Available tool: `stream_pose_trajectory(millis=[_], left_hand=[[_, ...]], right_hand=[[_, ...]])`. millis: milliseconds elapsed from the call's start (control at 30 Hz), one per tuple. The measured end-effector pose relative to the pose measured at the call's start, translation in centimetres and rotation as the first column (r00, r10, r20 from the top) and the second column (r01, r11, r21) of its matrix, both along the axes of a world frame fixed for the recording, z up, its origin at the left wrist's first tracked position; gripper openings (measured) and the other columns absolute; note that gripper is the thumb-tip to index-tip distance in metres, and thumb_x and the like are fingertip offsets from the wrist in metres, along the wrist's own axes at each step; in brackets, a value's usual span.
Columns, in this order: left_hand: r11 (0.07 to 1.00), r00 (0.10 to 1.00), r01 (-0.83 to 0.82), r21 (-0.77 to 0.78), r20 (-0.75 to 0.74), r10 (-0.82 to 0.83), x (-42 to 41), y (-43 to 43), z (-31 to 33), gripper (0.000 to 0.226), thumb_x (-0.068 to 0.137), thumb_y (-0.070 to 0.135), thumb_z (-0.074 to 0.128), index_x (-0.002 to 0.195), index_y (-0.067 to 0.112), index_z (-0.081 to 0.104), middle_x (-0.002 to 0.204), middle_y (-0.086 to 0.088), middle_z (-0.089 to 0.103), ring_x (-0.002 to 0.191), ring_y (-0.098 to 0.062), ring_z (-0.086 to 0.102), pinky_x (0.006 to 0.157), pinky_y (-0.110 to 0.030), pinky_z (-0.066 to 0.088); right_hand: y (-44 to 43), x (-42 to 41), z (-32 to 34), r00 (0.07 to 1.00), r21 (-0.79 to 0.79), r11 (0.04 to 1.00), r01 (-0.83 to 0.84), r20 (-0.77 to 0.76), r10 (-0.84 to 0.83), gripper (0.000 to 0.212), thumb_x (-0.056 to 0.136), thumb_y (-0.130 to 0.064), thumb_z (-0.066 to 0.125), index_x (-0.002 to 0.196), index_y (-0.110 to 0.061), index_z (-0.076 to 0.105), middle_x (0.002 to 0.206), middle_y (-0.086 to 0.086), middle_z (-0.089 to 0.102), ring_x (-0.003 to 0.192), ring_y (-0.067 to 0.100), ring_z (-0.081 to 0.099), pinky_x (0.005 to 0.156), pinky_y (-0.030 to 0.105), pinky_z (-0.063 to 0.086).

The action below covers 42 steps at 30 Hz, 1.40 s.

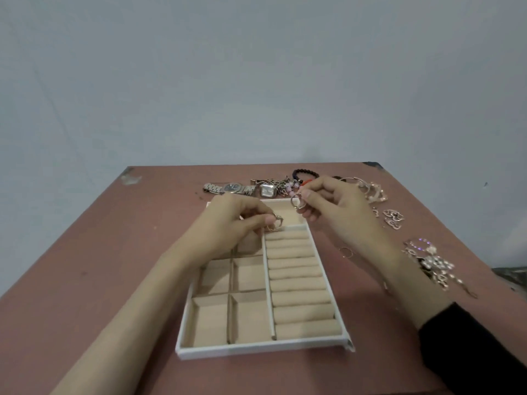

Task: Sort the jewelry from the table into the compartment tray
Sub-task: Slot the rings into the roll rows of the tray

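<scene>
A white tray (256, 349) with beige lining sits in the middle of the reddish-brown tabletop (114, 252). Its left part is split into square compartments, its right part holds a column of padded ring rolls (296, 280), and a plain compartment lies across the far end.

The left hand (228, 223) is over the far left of the tray, its fingers curled and pinched on a small gold-coloured ring (276, 223), which is held right at the far end of the ring rolls; whether it touches the padding cannot be told. The right hand (336, 206) hovers above the tray's far right corner, thumb and forefinger closed on a second ring (296, 202) held in the air over the far compartment. A black sleeve (470, 346) covers the right forearm near the lower right edge.

Beyond the tray's far edge lie a steel watch with a dark face (231, 188), a watch with a square pale face (268, 190), a tangle of small pieces with pink beads (289, 186) and a dark beaded bracelet (305, 173). To the right of the right hand are rose-gold bangles (373, 192) and heart-shaped earrings (393, 218). A thin loose ring (345, 251) lies on the tabletop just right of the tray, and a pile of sparkly pieces (433, 263) lies further right, partly hidden by the right forearm.
</scene>
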<state>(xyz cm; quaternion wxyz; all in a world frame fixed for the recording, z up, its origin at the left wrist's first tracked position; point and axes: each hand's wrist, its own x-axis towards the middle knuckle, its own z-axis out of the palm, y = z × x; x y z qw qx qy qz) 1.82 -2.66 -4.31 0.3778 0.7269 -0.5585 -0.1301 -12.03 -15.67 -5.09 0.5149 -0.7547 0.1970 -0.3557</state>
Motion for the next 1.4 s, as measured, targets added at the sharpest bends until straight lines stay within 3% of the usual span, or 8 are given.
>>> stream_pose_trajectory(millis=[133,400,567,733,900,1067,1233,1400], left_hand=[[1.0,1.0,0.024,-0.012,0.012,-0.024,-0.2,0.2,-0.1,0.009,0.082,0.023,0.068,0.085,0.017,0.074,0.064,0.015,0.065,0.052,0.01,0.051,0.055,-0.005,0.034],[0.999,0.999,0.036,0.002,-0.012,-0.036,-0.6,0.0,-0.5,0.011,0.08,0.026,0.07,0.084,0.019,0.077,0.064,0.006,0.066,0.044,0.004,0.045,0.049,-0.008,0.031],[1.0,1.0,0.008,-0.013,-0.021,-0.008,-0.8,0.0,-0.9,0.011,0.079,0.025,0.071,0.085,0.018,0.076,0.08,0.006,0.074,0.068,0.0,0.06,0.067,-0.015,0.045],[0.999,0.999,0.011,-0.037,-0.05,-0.013,-1.1,0.1,-0.8,0.012,0.076,0.024,0.074,0.086,0.018,0.074,0.063,0.007,0.066,0.059,0.002,0.052,0.059,-0.009,0.039],[1.0,0.996,-0.013,-0.009,0.084,0.013,-1.1,0.2,-0.6,0.011,0.077,0.025,0.074,0.088,0.025,0.076,0.077,0.008,0.072,0.066,0.0,0.055,0.061,-0.007,0.038],[1.0,0.992,-0.015,-0.004,0.128,0.015,-0.9,0.3,-0.4,0.013,0.078,0.027,0.073,0.091,0.028,0.074,0.072,0.009,0.068,0.059,0.004,0.052,0.058,-0.005,0.034],[0.999,0.971,-0.026,-0.024,0.236,0.031,-1.0,0.1,-0.6,0.012,0.078,0.02,0.072,0.089,0.023,0.077,0.081,0.005,0.071,0.073,-0.013,0.06,0.068,-0.024,0.045],[0.999,0.97,-0.015,-0.047,0.243,0.026,-1.0,0.2,-0.6,0.009,0.077,0.02,0.072,0.085,0.02,0.077,0.078,0.007,0.065,0.073,-0.014,0.06,0.069,-0.025,0.046]], right_hand=[[0.2,0.3,-0.4,1.0,0.024,0.999,-0.024,0.02,0.023,0.013,0.089,-0.006,0.058,0.08,-0.013,0.063,0.066,0.002,0.066,0.058,0.011,0.057,0.058,0.018,0.045],[0.6,-0.1,-0.3,1.0,0.019,0.999,-0.026,0.011,0.026,0.012,0.089,-0.005,0.058,0.081,-0.012,0.064,0.068,0.004,0.065,0.059,0.007,0.056,0.058,0.014,0.043],[0.6,-0.4,-0.1,1.0,0.018,1.0,-0.014,0.0,0.014,0.01,0.089,-0.007,0.058,0.082,-0.01,0.064,0.069,0.004,0.065,0.06,0.004,0.058,0.06,0.013,0.044],[0.8,-0.5,0.0,1.0,0.007,1.0,-0.022,-0.014,0.022,0.011,0.09,-0.006,0.057,0.082,-0.009,0.064,0.068,0.003,0.065,0.06,0.004,0.057,0.06,0.013,0.044],[0.7,-0.5,0.1,0.999,-0.017,1.0,-0.02,-0.04,0.019,0.011,0.09,-0.007,0.057,0.081,-0.01,0.064,0.065,0.0,0.064,0.058,0.002,0.056,0.059,0.011,0.043],[0.7,-0.5,0.1,0.999,-0.034,0.999,-0.013,-0.052,0.011,0.009,0.089,-0.007,0.058,0.083,-0.008,0.064,0.064,0.0,0.064,0.057,0.001,0.056,0.057,0.011,0.042],[0.8,-0.7,0.1,0.995,-0.07,0.997,-0.025,-0.094,0.019,0.008,0.089,-0.008,0.058,0.088,-0.005,0.065,0.069,0.003,0.064,0.058,-0.001,0.057,0.058,0.009,0.041],[0.9,-0.8,0.2,0.978,-0.234,0.972,-0.029,-0.209,-0.021,0.008,0.087,-0.014,0.062,0.083,-0.017,0.067,0.075,-0.002,0.068,0.067,0.007,0.062,0.069,0.021,0.047]])
